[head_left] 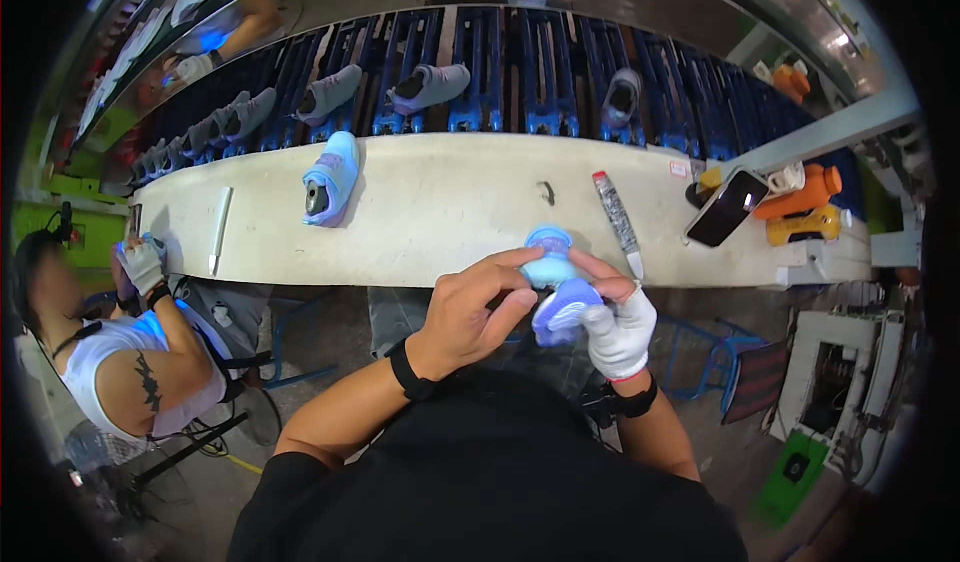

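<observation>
Over the front edge of the bench, a light blue shoe is between my hands. My bare left hand curls round its left side, thumb and fingertips closed on it. A purple sole with a whitish patterned face sits against the near end of the shoe; whether the two are joined, I cannot tell. My right hand, in a white glove that leaves some fingertips bare, pinches the sole from the right. Another light blue shoe, with a dark last inside, stands left of my hands on the bench.
Behind the pale bench runs a blue slatted conveyor carrying several grey shoes. A marker, a phone and an orange tool lie to the right. At left a white stick lies near a seated co-worker.
</observation>
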Demonstrator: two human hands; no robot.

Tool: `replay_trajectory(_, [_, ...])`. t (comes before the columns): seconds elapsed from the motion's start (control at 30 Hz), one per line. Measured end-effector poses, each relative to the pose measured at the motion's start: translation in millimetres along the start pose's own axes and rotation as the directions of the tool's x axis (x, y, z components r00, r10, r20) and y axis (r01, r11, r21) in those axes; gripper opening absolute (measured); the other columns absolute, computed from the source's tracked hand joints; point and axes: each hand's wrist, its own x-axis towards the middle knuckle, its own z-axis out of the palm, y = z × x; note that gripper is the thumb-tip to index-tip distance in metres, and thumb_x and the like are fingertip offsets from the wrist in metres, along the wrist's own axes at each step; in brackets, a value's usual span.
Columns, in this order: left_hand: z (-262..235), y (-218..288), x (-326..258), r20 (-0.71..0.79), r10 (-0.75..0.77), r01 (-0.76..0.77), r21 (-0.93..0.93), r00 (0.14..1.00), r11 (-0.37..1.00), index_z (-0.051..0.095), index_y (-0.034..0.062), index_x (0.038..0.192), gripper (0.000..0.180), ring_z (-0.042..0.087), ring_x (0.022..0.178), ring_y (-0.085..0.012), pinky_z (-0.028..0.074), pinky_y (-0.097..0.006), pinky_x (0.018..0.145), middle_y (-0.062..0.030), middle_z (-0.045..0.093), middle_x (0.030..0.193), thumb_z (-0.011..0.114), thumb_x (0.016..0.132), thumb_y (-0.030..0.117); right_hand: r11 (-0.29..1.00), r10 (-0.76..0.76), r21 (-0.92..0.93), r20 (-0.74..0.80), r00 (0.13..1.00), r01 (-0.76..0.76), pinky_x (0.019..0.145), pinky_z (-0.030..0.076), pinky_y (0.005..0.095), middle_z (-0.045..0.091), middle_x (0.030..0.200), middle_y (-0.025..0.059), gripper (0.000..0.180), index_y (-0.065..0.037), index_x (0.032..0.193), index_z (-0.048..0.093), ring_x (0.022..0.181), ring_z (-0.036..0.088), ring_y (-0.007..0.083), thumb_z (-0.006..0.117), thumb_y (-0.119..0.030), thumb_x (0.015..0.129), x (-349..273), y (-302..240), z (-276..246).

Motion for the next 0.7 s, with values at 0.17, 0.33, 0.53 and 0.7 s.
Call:
replay_trajectory(0.17, [6,8,6,0.057,0.044,-0.048,0.066,0.997,0.997,0.069,0.0023,0.096,0.025,0.081,0.084,-0.0276,0.061,-0.034,0.067,-0.0208,0.078,0.134,0.089,0.093,0.016,0.976,-0.193,-0.119,-0.063,0.979,0.185,0.1,0.058,0.0376,0.068,0.149,0.0309,0.03,-0.004,0.111,0.065,0.119,0.074,0.0263,0.088,-0.018,0.098,3,11,17])
replay_trajectory(0.33, [10,4,5,0.091,0.034,-0.045,0.124,0.995,0.991,0.066,0.0033,0.095,0.033,0.074,0.071,-0.0262,0.059,-0.034,0.062,-0.0184,0.079,0.132,0.093,0.089,0.02,0.921,-0.261,-0.285,0.06,0.963,0.267,0.094,0.063,0.04,0.07,0.145,0.031,0.034,-0.005,0.11,0.063,0.114,0.078,0.0297,0.092,-0.015,0.095,8,11,-4])
replay_trajectory(0.53, [13,1,4,0.05,0.009,-0.01,0.02,0.999,1.0,0.063,0.0035,0.095,0.03,0.085,0.093,-0.0304,0.066,-0.034,0.074,-0.0244,0.081,0.126,0.091,0.091,0.012,0.955,-0.203,-0.212,0.045,0.978,0.208,0.091,0.065,0.0404,0.074,0.138,0.0298,0.036,-0.004,0.103,0.06,0.109,0.08,0.0295,0.093,-0.013,0.093,6,12,-7])
replay_trajectory(0.7, [10,-2,12,0.11,-0.004,-0.002,0.048,0.994,0.999,0.06,0.0048,0.095,0.031,0.085,0.095,-0.0312,0.066,-0.033,0.076,-0.0233,0.081,0.125,0.091,0.092,0.01,0.942,-0.22,-0.256,0.023,0.975,0.218,0.085,0.065,0.0384,0.078,0.132,0.0267,0.04,-0.005,0.092,0.058,0.103,0.082,0.0277,0.096,-0.014,0.089,10,26,-13])
